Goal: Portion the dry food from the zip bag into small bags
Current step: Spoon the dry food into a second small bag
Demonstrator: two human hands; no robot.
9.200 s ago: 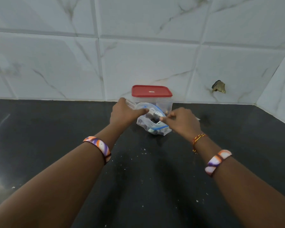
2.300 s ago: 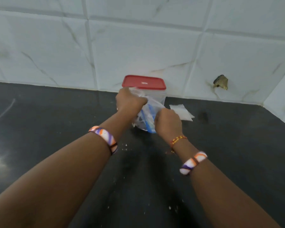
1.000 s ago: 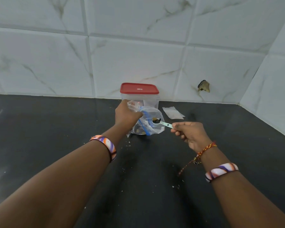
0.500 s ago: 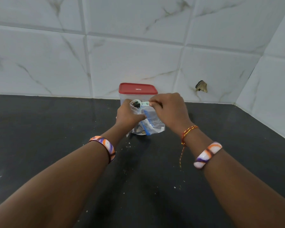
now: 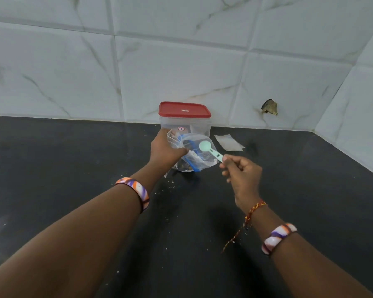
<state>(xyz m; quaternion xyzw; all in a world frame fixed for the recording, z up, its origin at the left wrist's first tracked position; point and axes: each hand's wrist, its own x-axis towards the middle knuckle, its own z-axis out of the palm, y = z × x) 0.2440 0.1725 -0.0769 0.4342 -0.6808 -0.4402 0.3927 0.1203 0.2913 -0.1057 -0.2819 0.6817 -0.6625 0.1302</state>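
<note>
Landmark: red-lidded container (image 5: pixel 184 119), standing on the dark table (image 5: pixel 73 151) against the tiled wall (image 5: pixel 170 67)

Edges, room: table's back edge meets the wall just behind the container; a second tiled wall closes the corner well to its right. Wide bare dark surface left of the container and in front of it, toward the viewer; scattered pale crumbs there. Right of the container, near it, flat small bags (image 5: pixel 228 142) lie on the table

Zip bag (image 5: pixel 194 154) sits just in front of the container, touching or nearly so, mouth up and open, dark dry food low inside

Change from half a second ago: right hand was up over the zip bag's mouth with the spoon beside the left hand; it has since drawn back toward the viewer and to the right, spoon bowl now looks empty

Hands: left hand (image 5: pixel 165 150) on the zip bag's left side, fingers curled, pinching its rim. Right hand (image 5: pixel 241 172) in front-right of the container, fingers curled, pinching the handle end of a pale green measuring spoon (image 5: pixel 210 151); bowl points back toward the container, over the bag's mouth. Both forearms stretched forward, a bangle on each
</note>
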